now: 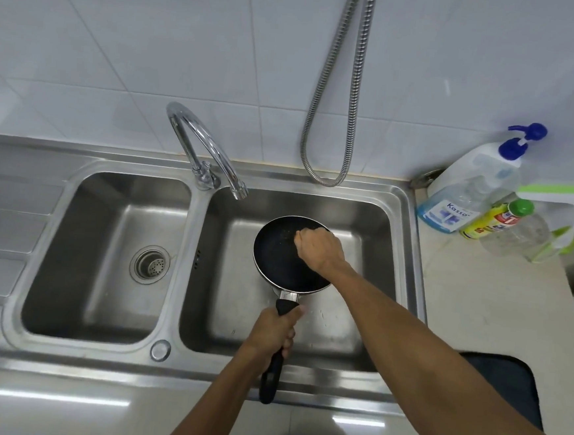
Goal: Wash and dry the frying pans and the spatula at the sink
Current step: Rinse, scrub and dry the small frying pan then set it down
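Holding one frying pan (282, 261) over the sink (411, 234), right basin: your left hand (274, 333), fingers wrapped round its handle; your right hand (317, 249), fingers curled against its inside, contents unclear. Basins: two.

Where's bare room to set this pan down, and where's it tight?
Free: left basin, bare but for its strainer; ribbed drainboard left of it; counter strip in front of the sink. Tight: right basin, filled by the frying pan, left hand and right hand; right counter's back corner, packed with bottles.
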The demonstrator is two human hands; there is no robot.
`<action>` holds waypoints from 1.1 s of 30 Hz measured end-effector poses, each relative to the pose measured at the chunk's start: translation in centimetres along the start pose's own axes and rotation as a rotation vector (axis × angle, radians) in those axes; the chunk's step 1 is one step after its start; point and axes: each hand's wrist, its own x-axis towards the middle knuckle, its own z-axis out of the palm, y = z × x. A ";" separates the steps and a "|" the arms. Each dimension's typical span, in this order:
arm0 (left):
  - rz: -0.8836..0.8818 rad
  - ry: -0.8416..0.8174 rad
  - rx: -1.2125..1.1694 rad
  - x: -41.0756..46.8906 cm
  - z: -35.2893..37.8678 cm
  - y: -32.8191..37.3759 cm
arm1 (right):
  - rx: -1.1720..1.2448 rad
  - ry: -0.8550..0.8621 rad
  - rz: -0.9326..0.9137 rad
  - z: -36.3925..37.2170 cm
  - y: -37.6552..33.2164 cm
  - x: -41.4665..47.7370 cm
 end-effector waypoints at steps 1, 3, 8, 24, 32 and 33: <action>-0.004 -0.006 -0.002 0.0 -0.1 -0.1 | 0.013 0.000 0.022 0.2 0.2 0.1; -0.010 -0.006 0.004 -0.1 -0.4 -0.2 | 0.051 0.010 0.064 0.2 0.8 0.4; -0.022 0.017 -0.034 0.0 -0.6 0.0 | 0.279 -0.168 0.132 0.1 1.8 0.7; 0.049 0.241 0.169 0.3 0.4 -1.0 | 0.016 -0.342 0.068 1.4 -0.4 -2.4; 0.072 0.322 0.517 1.2 -0.3 -1.0 | 0.316 -0.262 -0.066 0.0 -4.2 -2.7; 0.080 0.343 0.591 1.2 -0.5 -1.0 | 0.316 -0.195 -0.033 -0.1 -3.8 -2.4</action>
